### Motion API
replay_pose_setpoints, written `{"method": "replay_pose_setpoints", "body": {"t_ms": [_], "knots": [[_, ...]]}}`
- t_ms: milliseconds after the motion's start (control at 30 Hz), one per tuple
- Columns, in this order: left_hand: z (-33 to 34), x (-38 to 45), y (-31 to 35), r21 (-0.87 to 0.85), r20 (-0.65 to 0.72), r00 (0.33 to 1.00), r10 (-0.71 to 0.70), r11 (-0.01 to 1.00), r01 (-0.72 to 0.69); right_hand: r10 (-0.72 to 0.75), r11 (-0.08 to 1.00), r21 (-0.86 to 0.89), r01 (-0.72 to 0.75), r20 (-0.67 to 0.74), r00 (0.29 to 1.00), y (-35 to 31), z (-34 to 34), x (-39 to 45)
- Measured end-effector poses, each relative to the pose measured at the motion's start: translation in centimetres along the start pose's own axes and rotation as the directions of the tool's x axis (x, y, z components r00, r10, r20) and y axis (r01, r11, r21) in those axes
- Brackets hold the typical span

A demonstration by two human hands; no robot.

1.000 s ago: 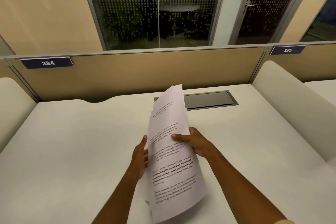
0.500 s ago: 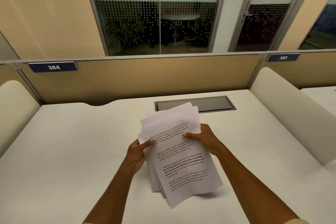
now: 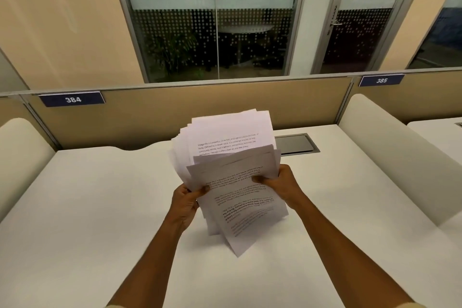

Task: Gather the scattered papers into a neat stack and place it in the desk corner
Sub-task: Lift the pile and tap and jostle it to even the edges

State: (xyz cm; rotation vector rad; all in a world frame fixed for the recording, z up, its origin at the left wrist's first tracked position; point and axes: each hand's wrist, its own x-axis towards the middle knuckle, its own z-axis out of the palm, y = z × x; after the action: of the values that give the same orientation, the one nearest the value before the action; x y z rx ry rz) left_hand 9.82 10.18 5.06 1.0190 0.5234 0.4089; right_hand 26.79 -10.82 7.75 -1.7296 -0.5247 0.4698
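The broad white table (image 3: 100, 207) fills the lower view, its far edge meeting a tan fabric partition (image 3: 155, 117) that runs along the whole back. A cream rounded divider (image 3: 390, 157) stands along the table's right edge, and a matching cream divider (image 3: 17, 157) along the left edge. Behind the partition there's a glass wall with frosted dot pattern (image 3: 212, 27).

Now the papers: a loose sheaf of white printed sheets (image 3: 232, 170) is up off the table, held above its middle, nearer the far edge than the near one. The sheets are fanned and uneven, top edges staggered, the lowest corner pointing down toward the tabletop; whether it touches the surface I cannot tell.

A dark grey rectangular cable hatch (image 3: 297, 144) sits flush in the table by the far edge, partly hidden behind the sheaf's right side.

The right hand (image 3: 282, 182) has its grip clenched on the sheaf's right edge, thumb over the front sheet. The left hand (image 3: 186, 201) grasps the left edge lower down, thumb pressed on the front page, fingers behind.

Smallest of all, two navy number plates: the one reading 384 (image 3: 72, 99) on the partition at the far left corner, the one reading 385 (image 3: 381, 80) beyond the far right corner.
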Motion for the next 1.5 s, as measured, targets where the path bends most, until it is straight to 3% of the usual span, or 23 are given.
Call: {"method": "replay_pose_setpoints", "body": {"t_ms": [133,300,433,633,933,1133,1500], "knots": [[0.8,0.0,0.4,0.030,0.000,0.999,0.052,0.998,-0.052,-0.014,1.000,0.021,0.016,-0.078,0.997,0.2,0.0,0.3],[3.1,0.2,1.6,0.147,-0.020,0.976,0.219,0.966,-0.214,-0.026,0.999,0.019,0.030,-0.191,0.981,-0.9,0.3,0.8],[5.8,-0.1,2.5,0.344,-0.050,0.924,0.378,0.875,-0.340,0.000,0.997,0.075,0.020,-0.254,0.967,-1.2,1.0,1.0],[7.3,0.0,2.2,0.517,-0.131,0.859,0.495,0.773,-0.367,0.027,0.982,0.186,0.026,-0.273,0.962,-0.9,2.0,0.6],[6.8,-0.8,0.0,0.501,-0.174,0.856,0.487,0.792,-0.349,0.053,0.974,0.225,0.012,-0.280,0.959,0.0,2.5,-0.4],[6.4,-1.0,-1.0,0.442,-0.246,0.886,0.394,0.859,-0.259,0.057,0.981,0.191,-0.011,-0.236,0.970,0.6,2.5,-0.5],[6.3,-1.4,-1.7,0.399,-0.247,0.895,0.371,0.881,-0.254,0.074,0.987,0.156,-0.039,-0.231,0.970,1.9,2.1,-0.6]]}}
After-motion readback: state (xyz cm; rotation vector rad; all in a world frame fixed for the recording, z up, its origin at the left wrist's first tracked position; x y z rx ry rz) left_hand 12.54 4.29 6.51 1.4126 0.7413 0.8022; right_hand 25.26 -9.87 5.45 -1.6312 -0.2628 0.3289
